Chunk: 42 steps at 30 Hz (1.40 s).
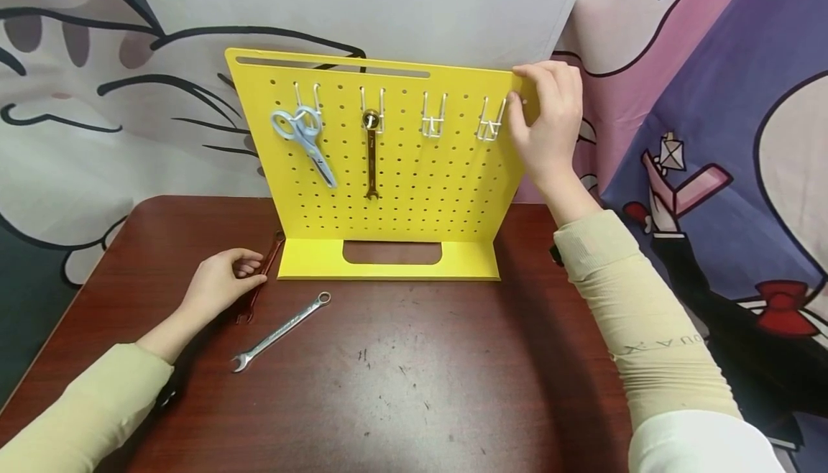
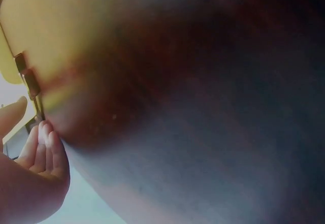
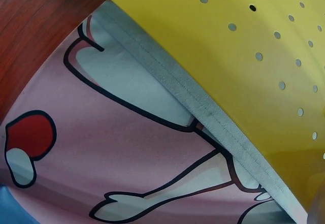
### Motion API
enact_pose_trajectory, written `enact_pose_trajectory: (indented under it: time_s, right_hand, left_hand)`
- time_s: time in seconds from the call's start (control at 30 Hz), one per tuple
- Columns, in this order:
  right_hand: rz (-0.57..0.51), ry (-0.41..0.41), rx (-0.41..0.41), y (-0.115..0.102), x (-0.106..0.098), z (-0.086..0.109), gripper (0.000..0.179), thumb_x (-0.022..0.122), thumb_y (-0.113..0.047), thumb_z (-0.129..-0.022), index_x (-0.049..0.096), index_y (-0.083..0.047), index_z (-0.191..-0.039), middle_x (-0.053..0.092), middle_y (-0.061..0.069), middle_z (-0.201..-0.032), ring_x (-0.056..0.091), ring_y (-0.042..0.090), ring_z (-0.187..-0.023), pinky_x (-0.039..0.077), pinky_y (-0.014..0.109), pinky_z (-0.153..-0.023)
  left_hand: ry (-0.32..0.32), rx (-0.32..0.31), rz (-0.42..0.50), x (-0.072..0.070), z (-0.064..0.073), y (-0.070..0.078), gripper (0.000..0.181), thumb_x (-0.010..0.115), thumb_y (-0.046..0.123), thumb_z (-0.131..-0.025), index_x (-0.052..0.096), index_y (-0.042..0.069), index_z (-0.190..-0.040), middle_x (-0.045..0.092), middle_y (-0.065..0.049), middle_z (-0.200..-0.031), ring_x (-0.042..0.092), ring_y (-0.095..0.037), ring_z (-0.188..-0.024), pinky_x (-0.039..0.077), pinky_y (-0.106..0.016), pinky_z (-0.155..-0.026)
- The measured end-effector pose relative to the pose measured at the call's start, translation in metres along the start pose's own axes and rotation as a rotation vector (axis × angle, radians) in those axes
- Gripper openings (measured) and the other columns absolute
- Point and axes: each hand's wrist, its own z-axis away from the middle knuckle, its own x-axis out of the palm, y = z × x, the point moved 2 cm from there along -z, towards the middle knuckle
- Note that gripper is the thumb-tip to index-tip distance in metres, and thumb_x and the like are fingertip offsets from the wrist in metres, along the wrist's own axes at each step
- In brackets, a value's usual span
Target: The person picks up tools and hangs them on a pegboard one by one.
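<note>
My left hand [image 1: 223, 282] is at a reddish combination wrench [image 1: 270, 254] lying on the table left of the yellow pegboard [image 1: 394, 200]. Its thumb and fingers are on either side of the wrench, with a gap showing between them in the left wrist view. My right hand [image 1: 553, 117] grips the pegboard's upper right corner, thumb on the front face. On the board's hooks hang light blue scissors [image 1: 304, 135] and a dark, bronze-looking combination wrench [image 1: 371, 157]. A silver combination wrench [image 1: 281, 333] lies slantwise on the table, in front of the board's left end.
Two white double hooks, a middle one [image 1: 433, 117] and a right one [image 1: 491, 121], carry nothing. The board stands on the brown table [image 1: 420, 379]. Behind it hangs a cartoon-printed cloth [image 1: 414, 6], which continues along the right side.
</note>
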Motion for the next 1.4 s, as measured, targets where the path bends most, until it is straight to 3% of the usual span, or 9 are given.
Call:
enact_pose_trajectory:
  time_s: [0.37, 0.57, 0.8, 0.93, 1.0, 1.1, 1.23, 1.33, 1.4]
  right_hand:
    - [-0.004, 0.003, 0.002, -0.0001, 0.0001, 0.0001, 0.026, 0.064, -0.010, -0.097, 0.073, 0.001, -0.118, 0.067, 0.023, -0.114, 0.055, 0.040, -0.111, 0.042, 0.039, -0.105]
    - [0.001, 0.007, -0.001, -0.0001, 0.0004, -0.0002, 0.026, 0.064, -0.011, -0.097, 0.073, 0.001, -0.118, 0.067, 0.024, -0.114, 0.055, 0.041, -0.110, 0.042, 0.039, -0.105]
    - [0.007, 0.007, 0.003, 0.0002, 0.0006, -0.0005, 0.027, 0.064, -0.012, -0.097, 0.073, 0.001, -0.118, 0.067, 0.024, -0.114, 0.055, 0.041, -0.110, 0.042, 0.038, -0.105]
    - [0.004, 0.007, 0.002, 0.0005, 0.0012, -0.0003, 0.026, 0.064, -0.011, -0.097, 0.073, 0.000, -0.118, 0.067, 0.024, -0.114, 0.055, 0.041, -0.110, 0.042, 0.038, -0.105]
    - [0.003, 0.008, 0.001, 0.0007, 0.0014, -0.0003, 0.026, 0.064, -0.011, -0.097, 0.073, 0.000, -0.118, 0.067, 0.024, -0.114, 0.055, 0.041, -0.110, 0.042, 0.038, -0.105]
    - [0.003, 0.008, 0.003, 0.0009, 0.0016, -0.0002, 0.026, 0.064, -0.011, -0.097, 0.073, 0.000, -0.119, 0.067, 0.024, -0.114, 0.055, 0.040, -0.110, 0.041, 0.038, -0.105]
    - [0.004, 0.008, 0.004, 0.0008, 0.0019, -0.0001, 0.027, 0.064, -0.012, -0.096, 0.073, 0.000, -0.119, 0.067, 0.024, -0.115, 0.055, 0.041, -0.111, 0.042, 0.039, -0.105]
    - [0.001, 0.011, 0.003, 0.0007, 0.0021, -0.0001, 0.027, 0.064, -0.012, -0.096, 0.073, 0.000, -0.119, 0.067, 0.024, -0.115, 0.055, 0.041, -0.111, 0.042, 0.039, -0.105]
    - [-0.001, 0.012, 0.001, 0.0007, 0.0021, -0.0002, 0.027, 0.064, -0.012, -0.096, 0.073, 0.000, -0.119, 0.067, 0.024, -0.115, 0.055, 0.040, -0.111, 0.042, 0.039, -0.105]
  left_hand:
    - [0.045, -0.001, 0.019, 0.0063, -0.0008, -0.0036, 0.041, 0.089, 0.010, -0.084, 0.072, -0.009, -0.116, 0.078, -0.022, -0.098, 0.070, -0.024, -0.084, 0.045, -0.011, -0.069]
    - [0.054, -0.031, 0.037, 0.0063, 0.0001, 0.0005, 0.038, 0.088, 0.009, -0.085, 0.074, -0.011, -0.114, 0.079, -0.024, -0.098, 0.078, -0.031, -0.082, 0.047, -0.006, -0.068]
    - [0.083, -0.065, 0.008, 0.0063, 0.0000, 0.0023, 0.035, 0.087, 0.013, -0.087, 0.076, -0.010, -0.112, 0.080, -0.023, -0.096, 0.080, -0.035, -0.085, 0.061, -0.035, -0.078]
    - [0.083, -0.088, 0.029, 0.0068, -0.0008, 0.0007, 0.037, 0.088, 0.014, -0.087, 0.076, -0.010, -0.112, 0.081, -0.024, -0.096, 0.081, -0.035, -0.084, 0.055, -0.017, -0.076]
    - [0.082, -0.104, 0.056, 0.0068, -0.0010, -0.0007, 0.037, 0.088, 0.013, -0.087, 0.076, -0.011, -0.113, 0.080, -0.025, -0.097, 0.081, -0.036, -0.085, 0.043, -0.003, -0.070]
    - [0.069, -0.128, 0.097, 0.0065, -0.0015, -0.0012, 0.037, 0.087, 0.012, -0.088, 0.075, -0.012, -0.114, 0.080, -0.027, -0.099, 0.081, -0.036, -0.086, 0.038, 0.003, -0.069]
    - [0.047, -0.146, 0.136, 0.0054, -0.0019, -0.0020, 0.038, 0.085, 0.010, -0.088, 0.074, -0.014, -0.116, 0.079, -0.028, -0.100, 0.080, -0.014, -0.075, 0.043, 0.001, -0.065]
    - [0.028, -0.153, 0.157, 0.0046, -0.0022, -0.0027, 0.037, 0.084, 0.008, -0.088, 0.074, -0.015, -0.116, 0.079, -0.029, -0.099, 0.068, 0.011, -0.067, 0.047, -0.002, -0.062]
    - [0.020, -0.158, 0.168, 0.0044, -0.0022, -0.0029, 0.037, 0.084, 0.007, -0.088, 0.074, -0.015, -0.116, 0.079, -0.029, -0.099, 0.059, 0.020, -0.064, 0.048, -0.003, -0.061]
